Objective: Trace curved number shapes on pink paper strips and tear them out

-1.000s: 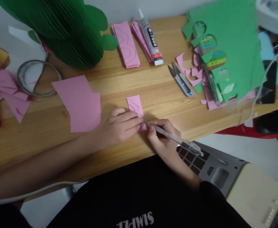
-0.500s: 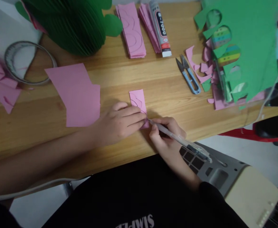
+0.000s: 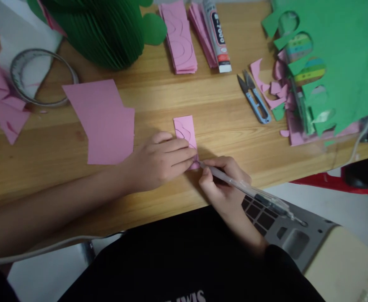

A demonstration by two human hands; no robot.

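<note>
A small pink paper strip [image 3: 185, 128] with curved pen lines lies on the wooden table [image 3: 203, 105]. My left hand [image 3: 159, 161] rests on its near end, fingers pressed together flat on the paper. My right hand [image 3: 223, 184] is closed around a clear pen [image 3: 250, 191], whose tip touches the strip's lower right edge, right by my left fingertips.
A larger pink sheet [image 3: 104, 121] lies left of my hands. Stacks of pink strips [image 3: 179, 40], a glue tube [image 3: 217, 35] and blue snips [image 3: 255, 100] lie farther back. A green paper cactus [image 3: 108, 29], a tape ring [image 3: 41, 77] and cut green sheets [image 3: 328, 54] stand around.
The view has shifted slightly, so everything sits a little higher and further right. The pen tip has crept along the strip's lower edge; my left hand keeps pressing the paper.
</note>
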